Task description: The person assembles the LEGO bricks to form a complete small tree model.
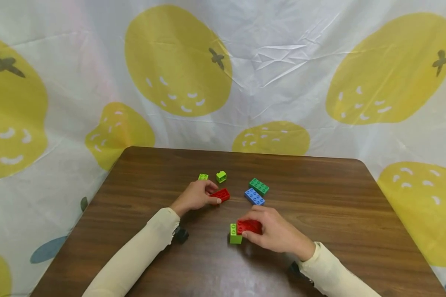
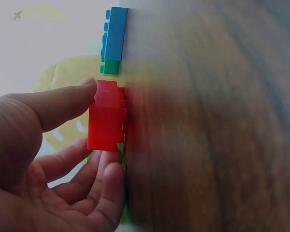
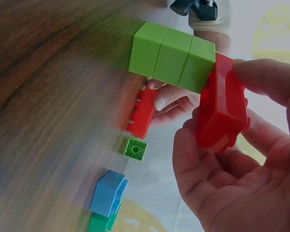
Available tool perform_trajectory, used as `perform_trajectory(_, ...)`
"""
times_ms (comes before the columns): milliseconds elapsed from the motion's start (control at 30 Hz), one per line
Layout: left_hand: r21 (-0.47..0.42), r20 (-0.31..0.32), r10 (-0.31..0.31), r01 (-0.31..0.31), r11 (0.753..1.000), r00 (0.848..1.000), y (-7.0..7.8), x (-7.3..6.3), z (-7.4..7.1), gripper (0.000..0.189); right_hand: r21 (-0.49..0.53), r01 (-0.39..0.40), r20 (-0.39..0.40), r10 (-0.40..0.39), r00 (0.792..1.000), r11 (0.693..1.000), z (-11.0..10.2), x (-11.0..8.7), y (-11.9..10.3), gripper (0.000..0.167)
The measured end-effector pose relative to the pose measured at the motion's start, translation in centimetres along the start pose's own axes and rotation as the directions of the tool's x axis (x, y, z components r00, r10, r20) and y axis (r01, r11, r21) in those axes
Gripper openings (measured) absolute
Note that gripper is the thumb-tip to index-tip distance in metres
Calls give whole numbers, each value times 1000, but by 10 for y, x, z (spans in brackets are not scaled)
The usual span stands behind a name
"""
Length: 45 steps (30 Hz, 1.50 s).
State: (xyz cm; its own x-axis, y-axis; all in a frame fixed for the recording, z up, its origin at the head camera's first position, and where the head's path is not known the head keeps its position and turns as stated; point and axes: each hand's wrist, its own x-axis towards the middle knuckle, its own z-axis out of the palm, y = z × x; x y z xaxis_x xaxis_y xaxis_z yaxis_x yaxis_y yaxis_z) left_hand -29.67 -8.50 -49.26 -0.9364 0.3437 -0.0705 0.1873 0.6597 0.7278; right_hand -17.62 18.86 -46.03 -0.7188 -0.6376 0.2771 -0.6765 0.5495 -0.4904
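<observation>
My left hand pinches a red toy brick between thumb and fingers, close to the tabletop. Its studs face down toward the wood in the left wrist view. Nearer the front, my right hand grips another red brick by its sides. That brick rests against the top of a light green stack of three blocks, overhanging it to the right. Two studs of the stack's top stay uncovered in the head view. Behind my left hand are a light green brick, partly hidden, and a small light green brick.
A blue brick and a dark green brick lie side by side, beyond my right hand. Everything stands on a brown wooden table with rounded far corners. A lemon-print cloth hangs behind it.
</observation>
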Motion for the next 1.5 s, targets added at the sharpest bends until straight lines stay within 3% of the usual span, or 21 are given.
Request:
perform_trajectory(567, -75, 44, 38, -35, 997, 998, 1, -4, 1, 28, 1, -19, 5, 19, 1000, 1000, -1, 0, -2, 27)
perform_trajectory(867, -184, 62, 70, -58, 981, 996, 5, -10, -3, 19, -1, -21, 9, 21, 1000, 1000, -1, 0, -3, 27)
perform_trajectory(1033, -234, 105, 115, -88, 968, 988, 10, -16, -8, 23, 8, -30, 17, 30, 999, 1000, -1, 0, -3, 28)
perform_trajectory(1233, -229, 130, 175, -142, 963, 976, 14, -21, -11, 29, 20, -38, 28, 37, 999, 999, 0, 0, -2, 28)
perform_trajectory(1500, -262, 176, 219, -168, 950, 960, 22, -32, -12, 37, 15, -31, 19, 30, 999, 999, -1, 0, -2, 27)
